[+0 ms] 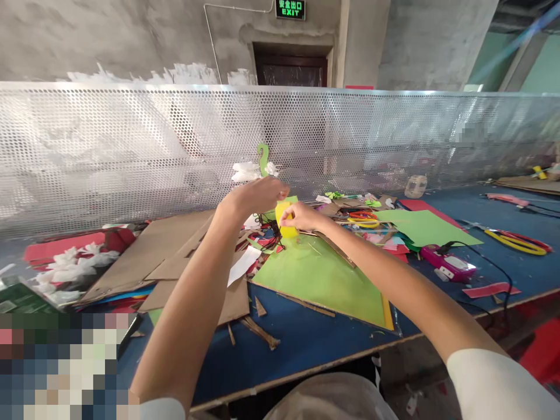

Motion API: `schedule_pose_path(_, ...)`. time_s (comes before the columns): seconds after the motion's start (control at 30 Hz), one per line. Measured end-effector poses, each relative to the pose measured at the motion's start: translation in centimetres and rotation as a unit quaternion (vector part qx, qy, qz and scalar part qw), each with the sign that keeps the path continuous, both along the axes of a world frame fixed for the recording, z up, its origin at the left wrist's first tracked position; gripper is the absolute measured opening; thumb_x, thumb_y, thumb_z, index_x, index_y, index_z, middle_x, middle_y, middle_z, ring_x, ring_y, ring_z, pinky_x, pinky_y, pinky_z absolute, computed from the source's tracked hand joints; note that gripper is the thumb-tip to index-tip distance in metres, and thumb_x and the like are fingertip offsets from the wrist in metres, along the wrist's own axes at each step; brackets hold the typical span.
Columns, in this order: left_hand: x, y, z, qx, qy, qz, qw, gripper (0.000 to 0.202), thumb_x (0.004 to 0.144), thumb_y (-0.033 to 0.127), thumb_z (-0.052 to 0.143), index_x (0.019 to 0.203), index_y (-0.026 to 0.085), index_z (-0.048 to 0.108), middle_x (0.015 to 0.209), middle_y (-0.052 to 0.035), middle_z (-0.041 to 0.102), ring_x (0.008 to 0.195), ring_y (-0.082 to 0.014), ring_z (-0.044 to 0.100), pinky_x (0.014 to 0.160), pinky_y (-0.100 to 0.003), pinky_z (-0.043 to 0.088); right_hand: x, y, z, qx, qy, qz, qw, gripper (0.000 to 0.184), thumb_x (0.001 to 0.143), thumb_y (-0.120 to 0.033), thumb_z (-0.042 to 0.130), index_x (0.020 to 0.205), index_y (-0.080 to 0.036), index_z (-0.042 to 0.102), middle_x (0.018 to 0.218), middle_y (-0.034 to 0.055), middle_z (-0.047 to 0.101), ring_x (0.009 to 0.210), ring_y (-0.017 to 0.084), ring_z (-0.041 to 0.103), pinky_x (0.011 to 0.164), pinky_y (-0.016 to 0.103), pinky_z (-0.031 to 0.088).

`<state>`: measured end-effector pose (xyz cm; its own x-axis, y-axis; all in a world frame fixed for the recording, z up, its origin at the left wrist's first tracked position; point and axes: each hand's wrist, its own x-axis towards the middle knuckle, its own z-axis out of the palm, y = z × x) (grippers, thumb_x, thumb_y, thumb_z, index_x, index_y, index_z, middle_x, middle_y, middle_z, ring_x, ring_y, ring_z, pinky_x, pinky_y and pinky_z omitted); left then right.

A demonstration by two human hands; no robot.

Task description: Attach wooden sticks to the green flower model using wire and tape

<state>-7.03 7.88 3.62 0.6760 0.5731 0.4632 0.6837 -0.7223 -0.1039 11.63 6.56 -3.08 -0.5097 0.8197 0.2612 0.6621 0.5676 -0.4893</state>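
My right hand [304,217] pinches a small yellow piece [287,226], which looks like paper or card, over the middle of the worktable. Just above and to the left is my left hand [265,193], its wrist bent and its fingers curled together close to the top of that piece. What those fingers hold, if anything, is hidden. Below both hands lies a large light-green sheet [324,277] with a yellow edge. A green hook-shaped strip [262,156] with white tufts [245,171] beside it shows behind my left hand.
Brown cardboard [175,245] and paper scraps cover the left and middle of the blue table [289,361]. On the right are a green sheet [429,227], a magenta device [448,262] with a cable, scissors [516,238] and a glass jar [415,186]. A perforated metal screen [153,146] stands behind.
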Motion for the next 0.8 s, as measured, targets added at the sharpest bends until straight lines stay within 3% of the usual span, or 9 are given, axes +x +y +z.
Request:
schedule_pose_path(0.17,0.6,-1.1,0.5,0.060,0.020,0.088,0.994,0.026,0.076,0.003,0.052,0.089,0.019,0.068,0.079,-0.0090,0.066,0.070,-0.0214,0.059,0.067,-0.034,0.043,-0.5,0.8,0.1,0.007,0.018,0.012,1.000,0.018,0.090,-0.025,0.073,0.098,-0.012,0.081,0.086,0.0039,0.075,0.071,0.013,0.056,0.069,0.025,0.039)
schedule_pose_path(0.37,0.8,0.4,-1.0,0.081,-0.027,0.085,0.993,0.026,0.085,0.005,0.048,0.094,0.017,0.069,0.085,-0.0119,0.065,0.080,-0.0250,0.064,0.074,-0.037,0.048,-0.2,0.8,-1.4,-0.030,0.032,0.068,0.997,0.012,0.088,-0.025,0.077,0.093,-0.015,0.080,0.091,0.0041,0.077,0.078,0.015,0.062,0.075,0.025,0.042)
schedule_pose_path(0.5,0.6,0.7,-1.1,0.094,-0.049,0.092,0.990,0.026,0.091,0.008,0.047,0.100,0.016,0.069,0.092,-0.0137,0.064,0.077,-0.0233,0.063,0.071,-0.036,0.048,-0.5,0.0,-2.1,-0.062,0.033,0.127,0.989,0.012,0.088,-0.027,0.079,0.089,-0.015,0.080,0.095,0.0046,0.078,0.086,0.016,0.066,0.081,0.024,0.043)
schedule_pose_path(0.6,0.2,1.0,-1.1,0.086,-0.055,0.095,0.990,0.025,0.089,0.007,0.049,0.101,0.015,0.070,0.098,-0.0157,0.064,0.078,-0.0223,0.063,0.071,-0.035,0.048,-1.1,-0.5,-2.5,-0.054,0.025,0.115,0.992,0.013,0.089,-0.028,0.078,0.093,-0.016,0.081,0.092,0.0036,0.077,0.082,0.015,0.065,0.077,0.024,0.042)
schedule_pose_path(0.8,-1.3,1.0,-0.4,0.025,-0.030,0.114,0.993,0.024,0.091,0.007,0.050,0.097,0.020,0.069,0.073,-0.0061,0.068,0.067,-0.0191,0.060,0.069,-0.031,0.045,-3.1,1.0,-2.2,-0.044,0.013,0.106,0.993,0.008,0.088,-0.020,0.077,0.088,-0.013,0.080,0.085,0.0019,0.075,0.076,0.013,0.062,0.074,0.023,0.041)
